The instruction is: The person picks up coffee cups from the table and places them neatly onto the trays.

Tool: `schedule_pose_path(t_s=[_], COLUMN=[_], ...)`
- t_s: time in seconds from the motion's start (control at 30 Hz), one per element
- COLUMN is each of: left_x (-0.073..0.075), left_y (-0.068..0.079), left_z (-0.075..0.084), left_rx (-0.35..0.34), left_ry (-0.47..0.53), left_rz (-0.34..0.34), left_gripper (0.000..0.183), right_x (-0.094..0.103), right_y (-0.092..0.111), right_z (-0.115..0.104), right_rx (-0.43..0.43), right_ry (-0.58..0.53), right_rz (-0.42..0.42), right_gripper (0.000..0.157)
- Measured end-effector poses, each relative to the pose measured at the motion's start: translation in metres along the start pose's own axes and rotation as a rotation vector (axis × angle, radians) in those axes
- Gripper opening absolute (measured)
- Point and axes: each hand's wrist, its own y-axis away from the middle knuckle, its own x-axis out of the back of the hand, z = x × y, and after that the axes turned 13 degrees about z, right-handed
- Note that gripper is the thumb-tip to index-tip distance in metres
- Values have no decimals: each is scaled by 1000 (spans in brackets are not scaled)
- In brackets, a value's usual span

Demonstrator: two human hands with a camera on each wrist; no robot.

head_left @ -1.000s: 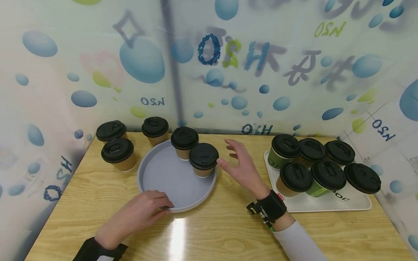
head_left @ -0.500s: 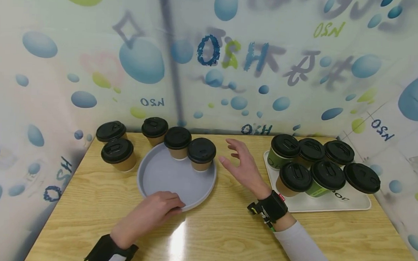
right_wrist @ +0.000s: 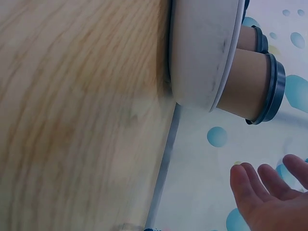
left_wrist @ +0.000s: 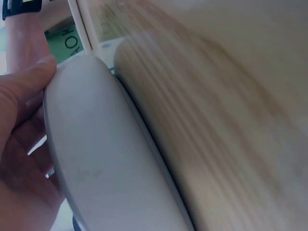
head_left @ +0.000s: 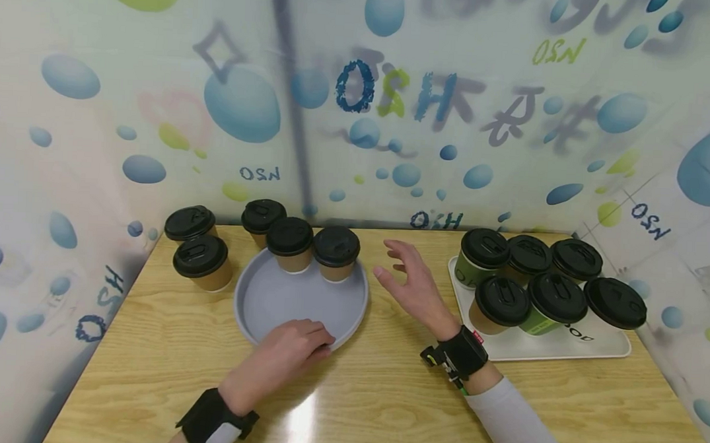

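Note:
My left hand (head_left: pixel 283 358) holds the near rim of a round grey turntable (head_left: pixel 294 306). In the left wrist view the thumb (left_wrist: pixel 36 76) lies against the rim, with the other fingers partly hidden behind it. Two brown paper coffee cups with black lids stand upright at the back of the turntable, a left cup (head_left: pixel 294 262) and a right cup (head_left: pixel 335 271). My right hand (head_left: pixel 414 283) hovers right of the turntable, its fingers loosely bent and holding nothing. The right wrist view shows it apart from the nearer cup (right_wrist: pixel 246 82).
Three lidded cups stand left of and behind the turntable, including a front-left cup (head_left: pixel 212 278). A white rectangular tray (head_left: pixel 554 349) on the right bears several lidded cups, some with green sleeves. All rest on a wooden table (head_left: pixel 376 407) before a patterned backdrop (head_left: pixel 475 200).
The turntable has turned in place: my left hand has slid rightward along the near side while both cups on it moved left and back. My right hand has stayed nearly still.

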Motion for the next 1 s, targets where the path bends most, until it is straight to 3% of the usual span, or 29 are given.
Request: schedule_pose_path(t_s=[0.23,0.47,0.7,1.0], left_x=[-8,-12,-4,49], left_y=[-8,-11,-12,-3], left_z=[6,8,6,-29], left_rx=[20,13,68,168], left_ry=[-44,-69,-65,-101], left_rz=[26,49,54,360], left_gripper=[10,11,22,17], right_x=[-7,-14,-18,-18], right_y=[3,6,6,6], right_z=[-1,3,1,-1], right_rx=[-21,-31,-31,-32], right_ry=[93,291,330,311], right_rz=[-14,-60,-145,-149], right_gripper=[44,23,24,21])
